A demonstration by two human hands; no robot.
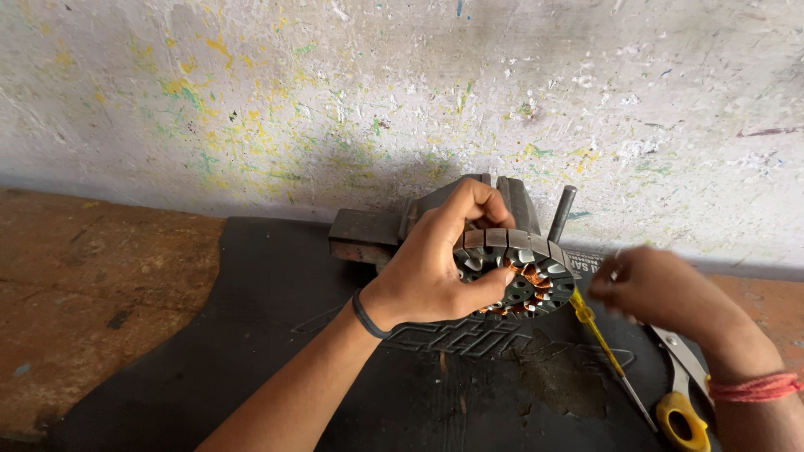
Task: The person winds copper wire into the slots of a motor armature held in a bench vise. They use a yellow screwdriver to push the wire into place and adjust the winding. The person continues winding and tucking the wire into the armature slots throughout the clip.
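Hands are seen from the head camera over a dark mat on a worn desk. A round motor stator with copper windings is gripped by the left hand, fingers curled over its rim, steadying it against a small vise. The right hand is blurred beside it; its fingers cannot be told. A yellow-handled screwdriver and scissors lie near.
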